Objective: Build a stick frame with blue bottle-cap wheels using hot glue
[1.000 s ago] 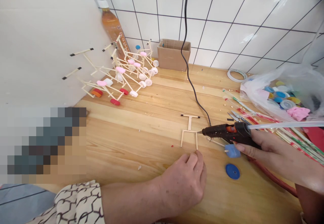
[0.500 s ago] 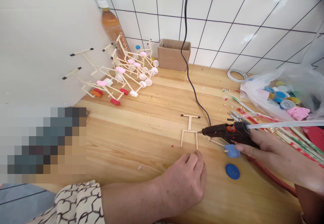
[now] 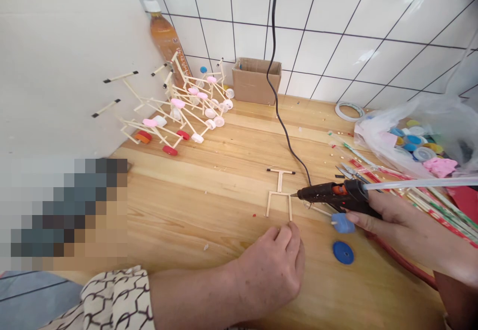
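A small stick frame (image 3: pixel 279 194) lies flat on the wooden table (image 3: pixel 209 190). My left hand (image 3: pixel 271 270) rests on the table just below it, fingers curled, fingertips pressing the lower end of the frame's right leg. My right hand (image 3: pixel 407 233) grips a black hot glue gun (image 3: pixel 336 195) with a clear glue stick sticking out behind. The gun's nozzle touches the frame's right corner. Two blue bottle caps, one (image 3: pixel 342 223) under the gun and one (image 3: pixel 343 252) nearer me, lie beside my right hand.
Several finished stick models with cap wheels (image 3: pixel 179 111) stand at the back left beside an orange drink bottle (image 3: pixel 164 36). A cardboard box (image 3: pixel 256 80), tape roll (image 3: pixel 349 111), bag of caps (image 3: pixel 421 136) and loose sticks (image 3: pixel 429 195) lie behind and right. The gun's cord (image 3: pixel 278 116) crosses the table.
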Demonstrator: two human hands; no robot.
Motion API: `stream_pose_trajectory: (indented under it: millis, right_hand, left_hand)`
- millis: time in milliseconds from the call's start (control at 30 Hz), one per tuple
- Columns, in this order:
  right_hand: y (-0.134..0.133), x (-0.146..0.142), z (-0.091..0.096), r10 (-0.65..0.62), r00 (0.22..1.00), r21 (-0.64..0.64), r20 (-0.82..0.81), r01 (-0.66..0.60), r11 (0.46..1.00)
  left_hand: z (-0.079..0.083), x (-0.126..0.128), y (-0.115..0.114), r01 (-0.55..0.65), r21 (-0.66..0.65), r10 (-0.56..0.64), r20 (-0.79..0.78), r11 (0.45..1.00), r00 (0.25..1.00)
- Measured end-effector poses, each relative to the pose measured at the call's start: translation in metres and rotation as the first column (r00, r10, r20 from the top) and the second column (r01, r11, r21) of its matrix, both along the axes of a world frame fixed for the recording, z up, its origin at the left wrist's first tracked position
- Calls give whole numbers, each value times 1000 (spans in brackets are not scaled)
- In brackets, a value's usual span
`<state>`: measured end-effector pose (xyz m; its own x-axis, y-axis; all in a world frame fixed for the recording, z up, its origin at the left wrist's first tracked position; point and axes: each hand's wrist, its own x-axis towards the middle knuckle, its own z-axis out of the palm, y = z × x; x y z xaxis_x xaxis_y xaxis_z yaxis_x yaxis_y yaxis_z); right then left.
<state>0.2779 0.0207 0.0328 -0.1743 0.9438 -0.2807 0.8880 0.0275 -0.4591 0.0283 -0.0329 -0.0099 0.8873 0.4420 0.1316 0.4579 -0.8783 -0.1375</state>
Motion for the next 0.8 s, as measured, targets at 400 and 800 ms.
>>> stream_pose_trajectory:
  millis: [400,800]
  right_hand:
    - [1,-1,3,53,999,-97,8,-52,994]
    - [-1,-2,6,-17,998,-121,-57,10,993]
  left_hand:
    - [2,0,0,-9,7,9,-12,1000,1000]
    - [1,1,-1,-13,21,13,-17,1000,1000]
